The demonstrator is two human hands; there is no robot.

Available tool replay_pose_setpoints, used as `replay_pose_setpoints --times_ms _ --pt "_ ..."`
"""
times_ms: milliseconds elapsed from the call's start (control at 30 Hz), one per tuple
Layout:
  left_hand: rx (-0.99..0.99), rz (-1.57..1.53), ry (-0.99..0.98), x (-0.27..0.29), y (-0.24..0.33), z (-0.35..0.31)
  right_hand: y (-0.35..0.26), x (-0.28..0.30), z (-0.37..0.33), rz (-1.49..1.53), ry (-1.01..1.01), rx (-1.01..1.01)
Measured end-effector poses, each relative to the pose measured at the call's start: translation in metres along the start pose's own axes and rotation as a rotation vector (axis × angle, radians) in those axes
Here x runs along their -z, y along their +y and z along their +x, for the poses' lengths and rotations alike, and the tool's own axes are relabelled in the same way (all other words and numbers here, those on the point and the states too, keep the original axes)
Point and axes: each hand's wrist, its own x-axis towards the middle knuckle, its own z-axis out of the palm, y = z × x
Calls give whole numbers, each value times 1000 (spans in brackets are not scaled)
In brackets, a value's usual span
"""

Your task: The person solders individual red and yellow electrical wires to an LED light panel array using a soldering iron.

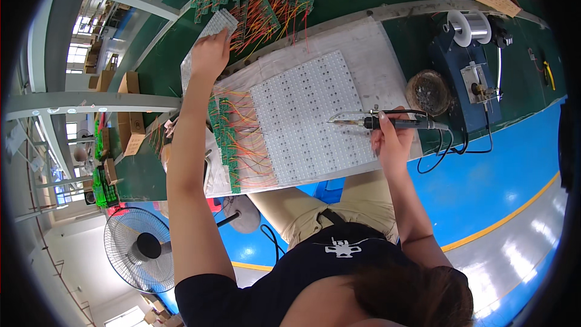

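My right hand (392, 142) is closed round a soldering iron (387, 122) with a thin metal guide along its top. Its tip points left, above a light-grey dotted panel (311, 121). Orange and yellow wires run from the panel's left edge to a row of small green circuit boards (225, 139). At the far left, my left hand (210, 54) is closed on another light-grey dotted panel (220, 22); its fingertips are partly hidden. That panel shows on both sides of the hand.
A pile of green circuit boards with orange wires (266, 9) lies at the back. On the right stand a solder wire spool (469, 28) on a blue feeder (460, 72) and a round bowl (428, 92). Yellow-handled pliers (549, 75) lie farther right. A fan (138, 248) is at lower left.
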Motion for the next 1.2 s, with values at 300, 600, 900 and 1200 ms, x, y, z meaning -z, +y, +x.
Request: replay_pose_setpoints --times_ms 300,600,900,1200 --pt "202 91 82 25 -36 13 5 5 0 0 -5 -9" --pt "140 35 70 16 -91 12 4 4 2 4 11 -17" --pt "401 50 -210 26 -127 -15 9 4 0 -43 23 -12" --pt "286 66 -18 40 -153 -39 3 4 -1 -68 25 -13"
